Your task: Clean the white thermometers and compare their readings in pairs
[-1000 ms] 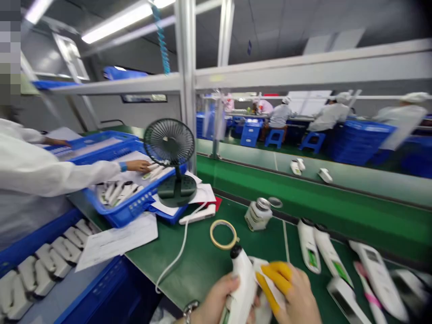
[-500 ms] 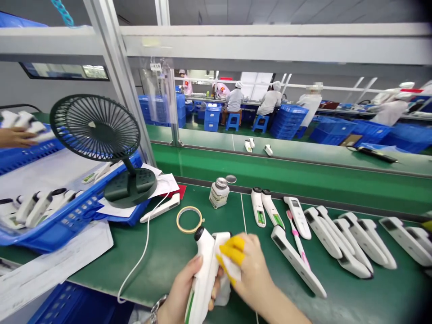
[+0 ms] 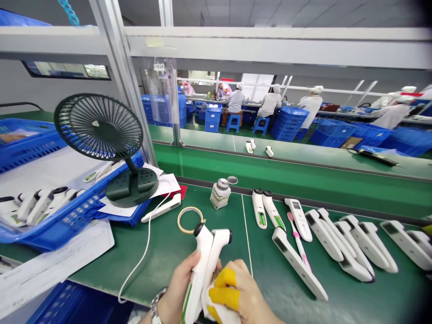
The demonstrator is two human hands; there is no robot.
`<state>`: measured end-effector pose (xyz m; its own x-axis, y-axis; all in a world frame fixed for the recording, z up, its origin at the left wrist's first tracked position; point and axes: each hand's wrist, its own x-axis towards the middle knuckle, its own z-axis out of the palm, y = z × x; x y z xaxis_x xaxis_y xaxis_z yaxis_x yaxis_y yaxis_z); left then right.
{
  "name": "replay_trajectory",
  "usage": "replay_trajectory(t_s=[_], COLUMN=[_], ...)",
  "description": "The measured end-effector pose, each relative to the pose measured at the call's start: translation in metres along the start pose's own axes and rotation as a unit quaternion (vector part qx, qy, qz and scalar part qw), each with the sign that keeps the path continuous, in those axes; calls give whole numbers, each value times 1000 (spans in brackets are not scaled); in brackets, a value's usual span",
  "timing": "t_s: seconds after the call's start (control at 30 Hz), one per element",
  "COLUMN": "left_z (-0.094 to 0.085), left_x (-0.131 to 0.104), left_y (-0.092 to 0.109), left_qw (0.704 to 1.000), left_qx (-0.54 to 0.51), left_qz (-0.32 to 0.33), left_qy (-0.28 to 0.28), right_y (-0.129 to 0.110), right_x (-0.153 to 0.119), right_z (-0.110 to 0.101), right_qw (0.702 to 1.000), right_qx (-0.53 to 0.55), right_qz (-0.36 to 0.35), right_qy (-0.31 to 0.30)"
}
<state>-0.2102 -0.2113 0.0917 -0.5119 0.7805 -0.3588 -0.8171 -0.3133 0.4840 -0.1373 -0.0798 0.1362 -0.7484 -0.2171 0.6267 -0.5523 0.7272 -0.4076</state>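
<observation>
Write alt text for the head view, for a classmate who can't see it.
A person's left hand holds two white devices while the right hand, some fingers yellow-covered, holds a white cloth or tissue against them over a green workbench. Similar devices lie at right, a dark fan at left.

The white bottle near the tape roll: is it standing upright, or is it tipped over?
Upright: the bottle stands on the green table, with its metal top facing up.
</observation>
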Motion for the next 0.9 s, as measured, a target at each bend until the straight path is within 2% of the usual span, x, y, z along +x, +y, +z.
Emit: replay_trajectory(t_s=[0.07,0.13,0.27,0.43,0.53,0.63,0.7,0.77,0.9], left_z=[-4,-7,-9,-4,-5,-9,-12,-15,-19], left_x=[3,6,7,2,1,6,11,18,29], left_y=[8,15,20,14,10,6,3,2,9], left_qw=[998,996,993,991,986,980,979,980,987], left_qx=[-14,-26,-69,-95,-119,-131,-124,-115,-78], left_qz=[-12,-29,-33,-38,-62,-86,-93,-86,-34], left_qy=[-59,-82,-89,-86,-103,-121,-130,-137,-134], right_y=[-3,-4,-5,-1,16,39,51,61,78], right_x=[-1,0,6,2,-15,-40,-57,-73,-97], right_z=[-7,-16,-25,-25,-25,-21,-20,-21,-32], right_qw=[999,997,997,996,987,960,942,936,944], right_qx=[27,45,38,-10,-53,-133,-172,-179,-152], right_qz=[1,23,52,85,149,236,275,296,293], right_qy=[31,50,41,21,-28,-75,-85,-60,22])
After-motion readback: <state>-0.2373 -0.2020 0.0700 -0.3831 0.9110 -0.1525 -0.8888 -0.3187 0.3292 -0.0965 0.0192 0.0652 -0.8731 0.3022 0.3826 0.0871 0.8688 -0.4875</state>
